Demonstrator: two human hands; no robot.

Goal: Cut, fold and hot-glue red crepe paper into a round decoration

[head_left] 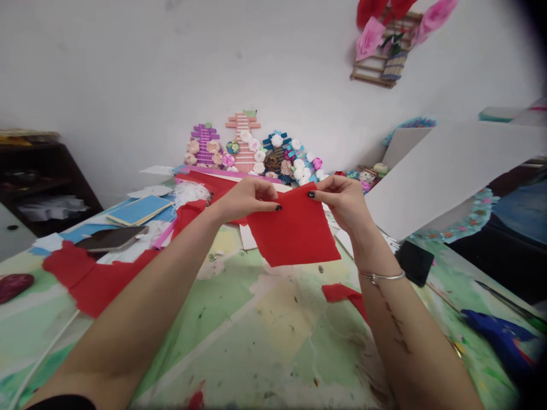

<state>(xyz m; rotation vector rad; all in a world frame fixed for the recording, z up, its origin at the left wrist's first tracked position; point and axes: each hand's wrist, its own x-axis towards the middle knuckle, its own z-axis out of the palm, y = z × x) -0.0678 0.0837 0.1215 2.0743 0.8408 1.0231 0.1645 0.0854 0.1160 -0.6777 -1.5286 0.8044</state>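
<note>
A squarish piece of red paper (294, 233) hangs above the table between my hands. My left hand (252, 199) pinches its upper left corner between thumb and fingers. At the upper right corner my right hand (339, 199) grips it the same way, thumb in front. The sheet's lower edge hangs free and looks slightly uneven. Below my right wrist, a narrow red scrap (345, 295) lies on the tabletop, partly hidden by my forearm. More red paper (98, 279) is spread beyond my left forearm.
The paint-stained green table (256, 336) bears a phone (111, 238), blue cards (140, 210), white shredded paper (190, 193), a dark flat object (414, 263) and a blue glue gun (498, 336). Flower-decorated stick crafts (243, 142) stand along the wall. A large white board (448, 176) leans at right.
</note>
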